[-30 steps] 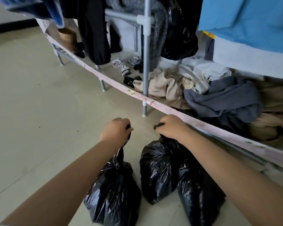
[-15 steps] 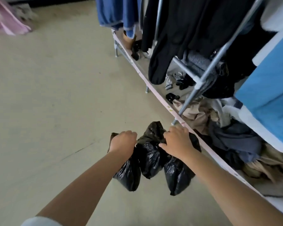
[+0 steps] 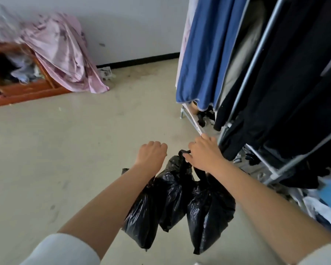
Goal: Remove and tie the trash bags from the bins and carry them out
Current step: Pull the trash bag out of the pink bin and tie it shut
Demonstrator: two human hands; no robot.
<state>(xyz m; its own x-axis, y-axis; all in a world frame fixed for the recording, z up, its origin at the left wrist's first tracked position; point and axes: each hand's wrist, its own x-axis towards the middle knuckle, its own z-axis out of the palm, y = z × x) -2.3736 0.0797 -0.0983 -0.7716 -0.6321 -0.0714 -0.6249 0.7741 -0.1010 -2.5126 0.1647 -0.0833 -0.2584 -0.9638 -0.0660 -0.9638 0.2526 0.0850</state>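
Observation:
Three tied black trash bags hang off the floor below my hands. My left hand is closed on the neck of the left trash bag, which dangles under my left forearm. My right hand grips the black handles of the middle trash bag and the right trash bag. The bags touch each other side by side. No bin is in view.
A metal clothes rack with dark garments and a blue cloth stands close on my right, shoes under it. A wooden shelf draped in pink fabric sits far left against the white wall. Beige floor stretches ahead.
The bags went from resting on the floor to hanging in the air from both hands. My view swung left along the rack toward the wall and the pink-draped shelf.

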